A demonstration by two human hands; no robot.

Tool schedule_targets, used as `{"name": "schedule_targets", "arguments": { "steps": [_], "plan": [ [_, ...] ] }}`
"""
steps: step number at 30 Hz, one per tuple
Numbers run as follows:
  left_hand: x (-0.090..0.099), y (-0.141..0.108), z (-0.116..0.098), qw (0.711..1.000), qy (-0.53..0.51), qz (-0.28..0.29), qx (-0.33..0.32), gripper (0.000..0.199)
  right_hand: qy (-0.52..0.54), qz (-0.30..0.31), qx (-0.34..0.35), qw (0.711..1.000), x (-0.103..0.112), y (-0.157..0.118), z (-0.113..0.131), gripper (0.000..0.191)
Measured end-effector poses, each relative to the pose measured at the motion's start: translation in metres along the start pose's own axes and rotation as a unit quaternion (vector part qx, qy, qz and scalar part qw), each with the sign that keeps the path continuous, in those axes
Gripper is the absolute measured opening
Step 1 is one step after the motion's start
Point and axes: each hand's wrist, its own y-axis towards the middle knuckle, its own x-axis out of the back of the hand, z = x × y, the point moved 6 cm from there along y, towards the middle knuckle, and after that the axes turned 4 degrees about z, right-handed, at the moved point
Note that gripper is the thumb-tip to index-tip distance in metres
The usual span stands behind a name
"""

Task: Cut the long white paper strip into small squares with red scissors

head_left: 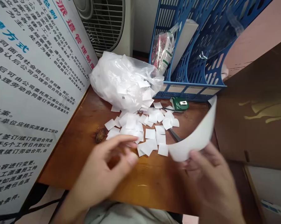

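Note:
In the head view a curved strip of white paper (194, 141) is pinched in my right hand (210, 174), its far end rising toward the blue rack. My left hand (112, 165) hovers over the table's front part, thumb and forefinger apart with nothing visible between them. Just beyond its fingertips, many small white paper squares (150, 133) lie scattered and overlapping. Some of them spill from the mouth of a white plastic bag (117, 77). A dark grey blade-like piece (175, 135) pokes out from behind the strip; the remainder of it is hidden.
Behind the squares sits a green tape measure (180, 104). A blue file rack (189, 84) holding a plastic packet (162, 51) stands at the back. On the left leans a printed board (37, 93), with a fan (105, 25) behind it. A brown carton (252, 124) borders the right.

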Motion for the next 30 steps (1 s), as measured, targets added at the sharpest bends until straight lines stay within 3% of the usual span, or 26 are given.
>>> {"name": "schedule_targets", "arguments": {
  "steps": [2, 3, 5, 7, 8, 11, 13, 15, 18, 21, 24, 27, 30],
  "plan": [
    [-0.042, 0.006, -0.008, 0.992, -0.059, 0.110, -0.016, 0.047, 0.064, 0.073, -0.027, 0.995, -0.019, -0.010, -0.022, 0.017],
    [-0.056, 0.010, -0.008, 0.987, -0.081, 0.136, -0.004, 0.044, 0.073, 0.092, -0.035, 0.992, -0.024, -0.013, -0.030, 0.016],
    [-0.074, 0.017, -0.006, 0.978, -0.120, 0.172, 0.007, 0.017, 0.023, 0.112, -0.025, 0.993, -0.026, -0.014, -0.036, 0.012],
    [-0.072, 0.025, -0.001, 0.982, -0.129, 0.136, 0.009, 0.015, -0.117, 0.106, 0.017, 0.987, -0.019, -0.011, -0.031, 0.013],
    [-0.067, 0.028, 0.003, 0.986, -0.123, 0.110, 0.021, 0.015, -0.213, 0.098, 0.047, 0.971, -0.015, -0.010, -0.027, 0.014],
    [-0.055, 0.030, 0.015, 0.988, -0.107, 0.087, 0.067, 0.020, -0.466, 0.074, 0.113, 0.874, -0.010, -0.004, -0.019, 0.027],
    [-0.050, 0.029, 0.019, 0.987, -0.110, 0.084, 0.083, 0.029, -0.544, 0.073, 0.124, 0.827, -0.011, 0.000, -0.020, 0.029],
    [-0.048, 0.029, 0.020, 0.988, -0.114, 0.070, 0.083, 0.037, -0.563, 0.067, 0.132, 0.813, -0.013, 0.003, -0.021, 0.022],
    [-0.049, 0.029, 0.022, 0.987, -0.120, 0.059, 0.085, 0.033, -0.552, 0.058, 0.141, 0.820, -0.015, 0.005, -0.023, 0.010],
    [-0.052, 0.029, 0.025, 0.987, -0.126, 0.054, 0.084, 0.026, -0.540, 0.060, 0.127, 0.830, -0.010, 0.003, -0.024, 0.015],
    [-0.053, 0.029, 0.028, 0.987, -0.134, 0.037, 0.076, 0.024, -0.480, 0.080, 0.070, 0.871, 0.000, -0.004, -0.021, 0.012],
    [-0.058, 0.029, 0.027, 0.986, -0.143, 0.054, 0.060, 0.025, -0.379, 0.128, 0.065, 0.914, 0.000, -0.011, 0.001, 0.003],
    [-0.064, 0.027, 0.023, 0.983, -0.146, 0.101, 0.036, 0.028, -0.332, 0.212, 0.114, 0.912, -0.020, -0.009, 0.032, 0.011]
  ]
}}
